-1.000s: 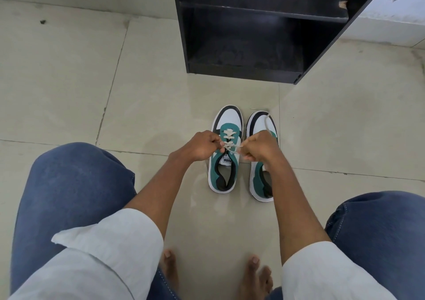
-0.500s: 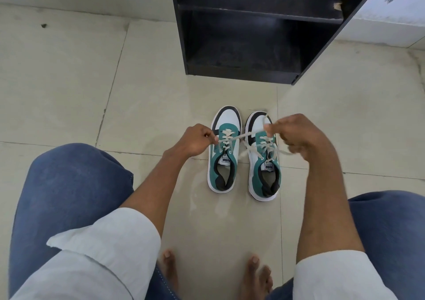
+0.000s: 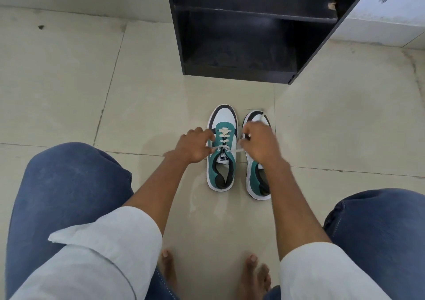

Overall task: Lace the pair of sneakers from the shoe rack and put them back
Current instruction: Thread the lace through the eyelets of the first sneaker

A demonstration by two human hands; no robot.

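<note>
Two white, teal and black sneakers stand side by side on the floor, toes toward the rack. The left sneaker [image 3: 222, 161] has a cream lace [image 3: 223, 138] crossed up its front. My left hand [image 3: 194, 145] pinches one lace end at the shoe's left side. My right hand [image 3: 259, 142] holds the other lace end, stretched taut across to the right. It hovers over the right sneaker [image 3: 256, 180] and hides that shoe's laces.
A black shoe rack [image 3: 239, 73] with bare shelves stands just beyond the sneakers, against a white wall. My knees in blue jeans flank the scene and my bare feet [image 3: 253, 274] rest on the beige tiled floor below the shoes.
My right hand pulled the lace out high to the right, then came back down and closer to the left sneaker. My left hand stayed by the shoe's left side.
</note>
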